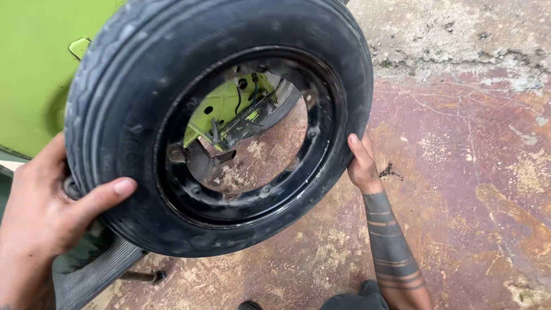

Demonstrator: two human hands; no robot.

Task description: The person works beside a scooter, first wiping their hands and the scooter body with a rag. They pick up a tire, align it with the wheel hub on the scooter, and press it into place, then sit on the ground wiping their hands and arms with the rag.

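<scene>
Head view: a black rubber tyre on a black steel rim [143,115] is held up off the stained reddish concrete floor [470,172], just beside the green vehicle body [34,69] at far left. The left hand [43,212] clasps its near-left tread, thumb across the sidewall; the right hand [361,166] grips the right edge, fingers behind.

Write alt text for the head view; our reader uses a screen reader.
Two bare hands, left hand and right hand, hold a black tyre on its rim upright above a stained concrete floor. A green vehicle body shows behind and through the rim opening.
</scene>
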